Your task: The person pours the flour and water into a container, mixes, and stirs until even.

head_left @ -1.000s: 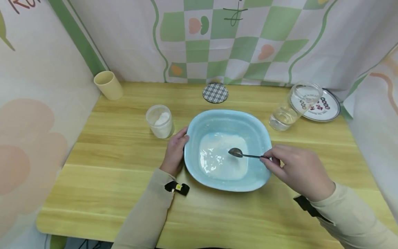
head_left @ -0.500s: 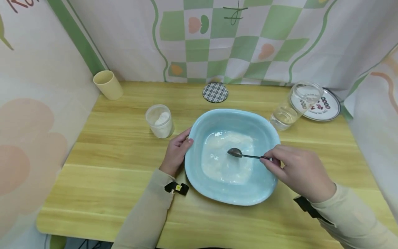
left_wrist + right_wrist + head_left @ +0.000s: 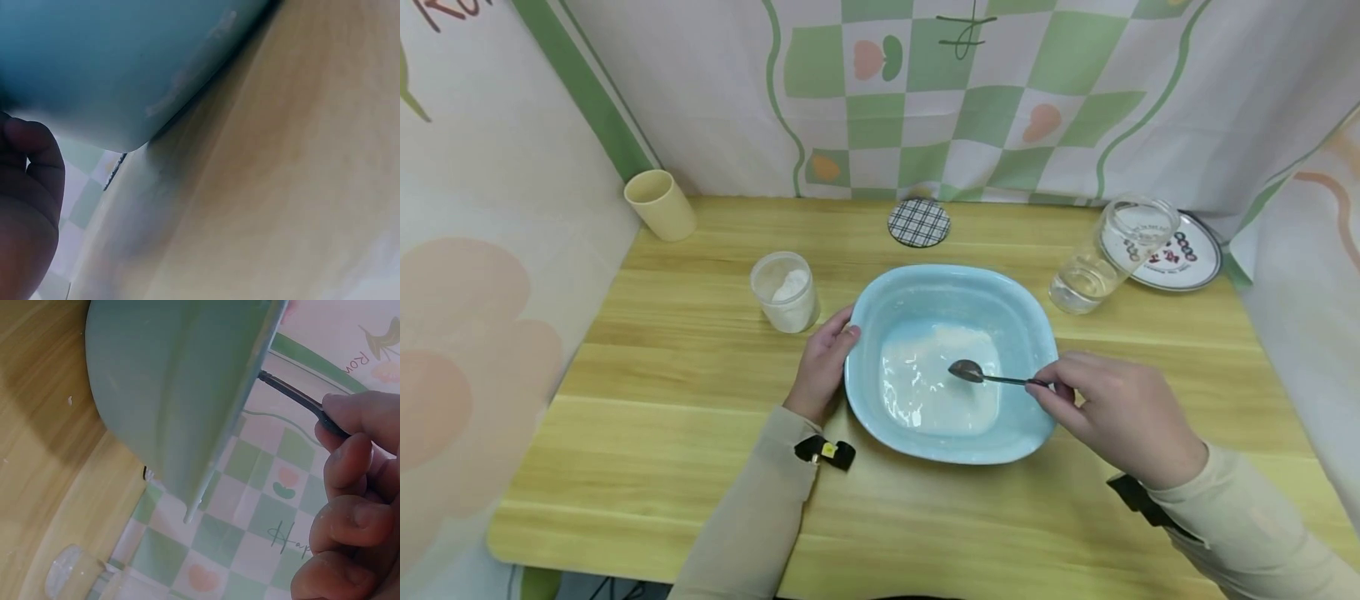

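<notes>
A light blue basin (image 3: 957, 292) with whitish liquid (image 3: 936, 408) in its bottom stands in front of me. At its left rim my left hand (image 3: 820, 367) holds on, thumb by the edge; in the left wrist view that hand (image 3: 28, 200) appears beside the basin's outer wall. My right hand (image 3: 1123, 408) pinches the handle of a dark metal spoon (image 3: 967, 371), whose bowl is over the liquid. Whether the bowl touches the liquid is unclear. The right wrist view shows the spoon handle (image 3: 294, 397) between thumb and forefinger, past the basin's rim.
Left of the basin stands a clear cup (image 3: 785, 292) of white powder, with a yellow cup (image 3: 661, 206) behind it. A plaid coaster (image 3: 919, 222) lies at the back. To the right are a glass (image 3: 1086, 279) of clear liquid and a patterned plate (image 3: 1191, 267).
The basin swung right and towards me, then returned left to about where it was, its liquid shifting. My left hand moved with it; the right hand and spoon stayed almost still.
</notes>
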`<state>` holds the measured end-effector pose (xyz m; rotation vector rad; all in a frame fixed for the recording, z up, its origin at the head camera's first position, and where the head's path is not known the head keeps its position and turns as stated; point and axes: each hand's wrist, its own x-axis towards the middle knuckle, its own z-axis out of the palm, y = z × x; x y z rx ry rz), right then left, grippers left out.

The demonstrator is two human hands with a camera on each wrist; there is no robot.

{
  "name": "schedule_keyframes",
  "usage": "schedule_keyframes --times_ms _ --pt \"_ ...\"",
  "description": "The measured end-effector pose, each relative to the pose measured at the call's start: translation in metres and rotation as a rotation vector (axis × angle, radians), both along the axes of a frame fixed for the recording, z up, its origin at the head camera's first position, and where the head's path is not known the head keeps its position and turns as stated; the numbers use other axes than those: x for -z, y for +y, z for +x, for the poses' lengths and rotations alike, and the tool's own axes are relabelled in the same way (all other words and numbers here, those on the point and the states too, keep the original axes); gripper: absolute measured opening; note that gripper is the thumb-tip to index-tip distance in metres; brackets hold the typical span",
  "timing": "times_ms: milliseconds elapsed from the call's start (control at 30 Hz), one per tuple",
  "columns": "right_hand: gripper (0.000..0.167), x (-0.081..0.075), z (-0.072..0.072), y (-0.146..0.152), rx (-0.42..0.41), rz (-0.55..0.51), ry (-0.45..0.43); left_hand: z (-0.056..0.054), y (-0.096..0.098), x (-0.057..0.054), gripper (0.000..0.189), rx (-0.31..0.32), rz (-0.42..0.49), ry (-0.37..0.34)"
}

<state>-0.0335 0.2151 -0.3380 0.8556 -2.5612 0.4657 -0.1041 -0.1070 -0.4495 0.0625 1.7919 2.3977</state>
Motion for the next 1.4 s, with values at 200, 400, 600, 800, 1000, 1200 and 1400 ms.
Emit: schedule_keyframes --times_ms 200,400,600,800,1000,1200,1400 --pt "0.035 0.002 -0.001 0.002 0.005 0.011 -0.014 -0.001 0.001 0.001 0.044 -0.011 0.000 0.005" --pt "0.006 0.002 -0.010 0.006 0.063 0.074 -0.036 0.000 0.001 0.002 0.045 -0.004 0.000 0.036" --pt "0.008 0.002 -0.029 0.000 0.142 0.181 -0.050 0.000 0.000 0.002 0.046 -0.003 0.011 0.046" --pt "0.011 -0.002 -0.046 -0.012 0.170 0.259 -0.206 0.000 0.000 0.002 0.045 0.004 -0.012 0.045" --pt "0.011 0.000 -0.050 -0.023 0.108 0.279 -0.204 -0.001 0.001 0.000 0.045 0.009 -0.041 0.041" --pt "0.011 0.005 -0.049 -0.032 0.038 0.279 -0.172 -0.001 0.001 0.000 0.044 0.014 -0.047 0.031" --pt "0.010 0.009 -0.046 -0.037 -0.056 0.249 -0.159 0.000 -0.001 0.001 0.044 0.013 -0.040 0.030"
